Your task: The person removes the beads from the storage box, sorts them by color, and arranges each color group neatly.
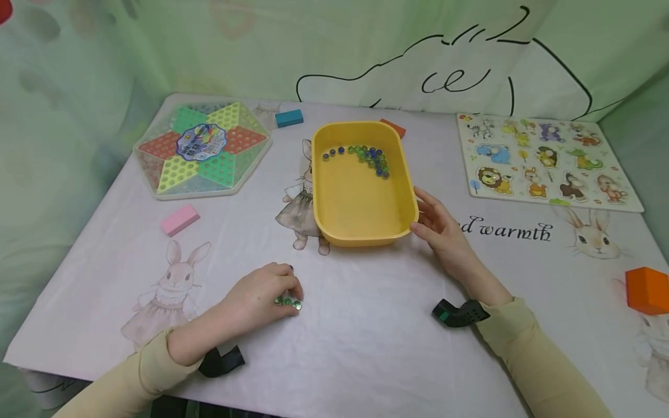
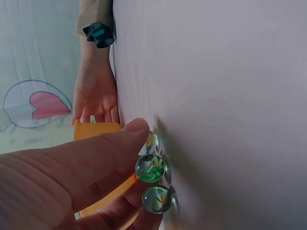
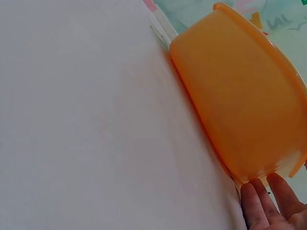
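Note:
On the tabletop, nearer than the tub, my left hand (image 1: 263, 296) curls its fingers and thumb around a few glass marbles (image 1: 288, 302). The left wrist view shows a green-swirled marble (image 2: 150, 168) in the middle of a row of three, with the thumb tip at the uppermost one. A small dark spot shows beside the fingers in the head view. The yellow plastic tub (image 1: 360, 203) holds several blue and green marbles (image 1: 373, 157) toward its far end. My right hand (image 1: 441, 232) rests extended fingers (image 3: 254, 203) against the tub's near right corner, thumb at the rim.
A star-patterned checkers board (image 1: 204, 148) lies at the far left, with a pink block (image 1: 180, 220) before it. Behind are a blue block (image 1: 289, 118) and a red-orange block (image 1: 394, 128). An animal puzzle board (image 1: 549, 162) and an orange block (image 1: 647, 290) are on the right.

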`<control>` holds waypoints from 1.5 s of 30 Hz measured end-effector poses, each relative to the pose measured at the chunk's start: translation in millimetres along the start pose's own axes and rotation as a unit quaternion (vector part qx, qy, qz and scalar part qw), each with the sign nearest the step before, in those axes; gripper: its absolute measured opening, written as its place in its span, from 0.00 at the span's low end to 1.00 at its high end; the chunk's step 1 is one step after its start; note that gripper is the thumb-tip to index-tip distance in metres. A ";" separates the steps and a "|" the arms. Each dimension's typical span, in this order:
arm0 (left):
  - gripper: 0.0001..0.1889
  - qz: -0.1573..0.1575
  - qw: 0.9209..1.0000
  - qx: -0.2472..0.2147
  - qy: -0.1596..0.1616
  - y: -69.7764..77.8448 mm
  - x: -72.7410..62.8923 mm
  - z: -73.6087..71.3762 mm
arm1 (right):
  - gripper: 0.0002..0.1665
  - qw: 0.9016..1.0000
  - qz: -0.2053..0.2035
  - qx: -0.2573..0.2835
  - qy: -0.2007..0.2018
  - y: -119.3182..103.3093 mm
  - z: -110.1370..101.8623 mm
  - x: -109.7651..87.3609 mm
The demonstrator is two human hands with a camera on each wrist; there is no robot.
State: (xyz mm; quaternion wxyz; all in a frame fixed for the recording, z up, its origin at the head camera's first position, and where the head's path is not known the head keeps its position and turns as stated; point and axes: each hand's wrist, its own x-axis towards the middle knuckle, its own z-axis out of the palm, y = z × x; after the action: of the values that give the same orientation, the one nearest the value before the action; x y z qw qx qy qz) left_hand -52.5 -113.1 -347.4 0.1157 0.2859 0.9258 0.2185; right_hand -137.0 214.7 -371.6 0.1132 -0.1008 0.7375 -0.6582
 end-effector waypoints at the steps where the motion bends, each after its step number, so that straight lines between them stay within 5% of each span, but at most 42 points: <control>1: 0.08 0.000 1.000 -0.001 -0.002 -0.1 0.0 -0.1 | 0.36 1.000 0.000 -0.001 0.000 -0.1 0.0 0.1; 26: 0.10 -0.019 1.000 0.013 -0.010 1.6 -2.0 -3.7 | 0.37 1.000 0.009 0.000 0.002 -1.4 0.4 0.0; 34: 0.11 -0.001 1.000 0.022 -0.014 3.0 -0.1 -10.9 | 0.37 1.000 0.003 -0.001 0.002 0.1 0.2 0.9; 40: 0.12 -0.021 1.000 0.011 0.012 17.2 13.1 -47.0 | 0.37 1.000 0.003 -0.004 0.004 -0.1 0.2 1.0; 45: 0.11 0.013 0.994 -0.082 0.073 29.6 53.3 -91.1 | 0.37 1.000 -0.001 0.003 0.004 0.7 -0.6 0.6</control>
State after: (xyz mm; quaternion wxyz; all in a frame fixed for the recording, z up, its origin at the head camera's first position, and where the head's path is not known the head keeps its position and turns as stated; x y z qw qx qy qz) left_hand -112.5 -91.1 -258.3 0.0678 0.2703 0.9071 0.3155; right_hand -137.7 215.2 -372.3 0.1102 -0.0986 0.7359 -0.6607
